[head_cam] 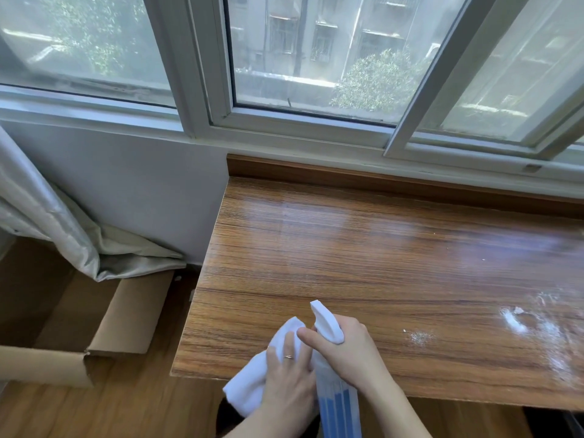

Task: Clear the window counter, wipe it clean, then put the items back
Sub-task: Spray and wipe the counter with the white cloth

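Observation:
The wooden window counter [363, 248] runs under the window, bare of items. White powdery residue [518, 324] streaks its right part, with a small speck patch [418, 337] nearer me. My right hand [347, 352] grips the neck of a spray bottle [328, 324] with a white head and a blue-striped body [339, 412], the nozzle pointing up and left. My left hand [289, 384] holds a white cloth [252, 384] at the counter's front edge, its fingers touching the bottle.
An open cardboard box [123, 314] stands on the wooden floor left of the counter, with a grey curtain [57, 222] draped into it. The sliding window frame [303, 128] sits just behind the counter's raised back lip [379, 180].

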Demonstrator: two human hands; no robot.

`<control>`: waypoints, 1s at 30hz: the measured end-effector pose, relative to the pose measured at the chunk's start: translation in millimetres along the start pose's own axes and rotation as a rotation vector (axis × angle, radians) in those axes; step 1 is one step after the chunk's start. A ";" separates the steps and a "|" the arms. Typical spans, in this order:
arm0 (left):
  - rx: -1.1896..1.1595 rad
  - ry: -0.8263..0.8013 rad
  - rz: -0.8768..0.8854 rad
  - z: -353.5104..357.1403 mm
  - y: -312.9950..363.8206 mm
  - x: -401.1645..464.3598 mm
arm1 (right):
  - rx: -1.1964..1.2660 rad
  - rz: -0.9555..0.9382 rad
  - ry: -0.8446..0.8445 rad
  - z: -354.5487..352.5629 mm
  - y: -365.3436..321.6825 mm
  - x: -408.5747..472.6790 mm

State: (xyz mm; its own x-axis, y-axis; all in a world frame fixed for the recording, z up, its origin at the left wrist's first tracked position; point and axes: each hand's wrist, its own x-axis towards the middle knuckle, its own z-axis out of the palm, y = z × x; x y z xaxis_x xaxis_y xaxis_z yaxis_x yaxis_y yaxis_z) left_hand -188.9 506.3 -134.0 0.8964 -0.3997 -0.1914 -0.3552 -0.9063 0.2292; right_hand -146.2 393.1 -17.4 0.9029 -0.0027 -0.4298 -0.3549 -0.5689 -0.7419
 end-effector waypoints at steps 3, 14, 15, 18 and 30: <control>0.027 0.007 0.045 -0.9 -7.5 0.0 | -0.009 -0.002 0.009 -5.8 3.8 1.4; 0.059 0.173 -0.261 -32.9 -133.7 -30.7 | -0.019 -0.033 -0.026 7.5 -2.0 6.8; 0.068 0.168 -0.273 -35.5 -140.2 -29.2 | -0.012 -0.034 -0.031 7.7 -2.6 6.5; 0.071 0.147 -0.316 -43.1 -146.1 -13.3 | -0.010 -0.021 -0.032 5.8 -1.5 5.1; 0.028 0.097 -0.065 -22.5 -13.4 36.0 | 0.069 0.041 0.095 -22.2 16.4 -6.9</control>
State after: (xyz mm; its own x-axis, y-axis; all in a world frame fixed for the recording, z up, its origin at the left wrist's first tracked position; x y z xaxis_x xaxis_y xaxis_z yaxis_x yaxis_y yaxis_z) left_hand -145.9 507.1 -122.5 0.9387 -0.3260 -0.1119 -0.3014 -0.9339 0.1925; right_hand -152.9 365.5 -15.2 0.9052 -0.1045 -0.4120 -0.4046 -0.5090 -0.7597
